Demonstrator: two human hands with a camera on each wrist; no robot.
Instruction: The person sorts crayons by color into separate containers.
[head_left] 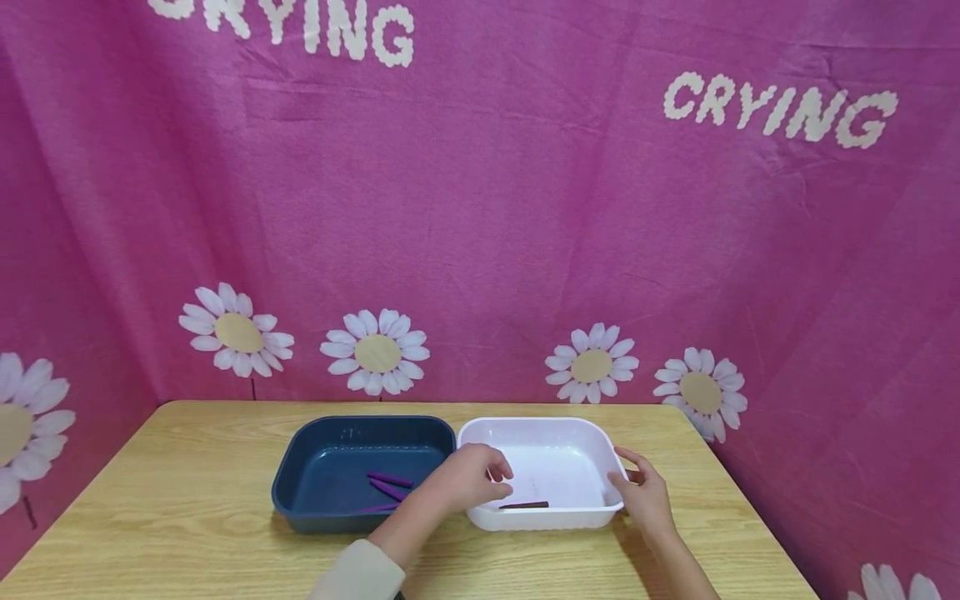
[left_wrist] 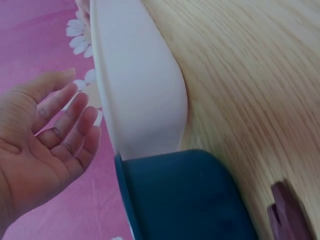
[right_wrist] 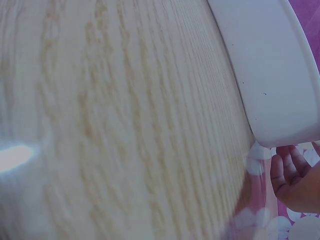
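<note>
Left hand (head_left: 468, 479): nearest the camera with the right; hovers over the seam where the two trays meet, above the near left corner of the white one. Left wrist view shows the palm spread, fingers (left_wrist: 75, 117) loose and apart, holding nothing.
Right hand (head_left: 643, 493): at the white tray's right wall, fingers lightly bent against or just beside the rim. Right wrist view catches only the fingertips (right_wrist: 290, 172) past the tray corner; contact with the rim cannot be told. Holds nothing that shows.
White tray (head_left: 551, 435): right of the blue one, the two touching along one side. One dark stick (head_left: 524, 505) lies flat inside near the front wall, just right of the left hand.
Blue tray (head_left: 322, 437): holds purple sticks (head_left: 390, 480), two crossing mid-floor, a third by the front wall partly hidden by the left forearm.
Risk, judged: the sticks are thin and lie flat on smooth plastic, so a pinch could slide off or flick one aside. The forearm crosses the blue tray's front right corner; a careless reach could nudge that tray. If the right hand is not bracing the rim, the light white tray could shift on the table (head_left: 187, 500).
Backdrop: pink cloth (head_left: 480, 233) with daisies and white lettering, beyond the table's far edge.
</note>
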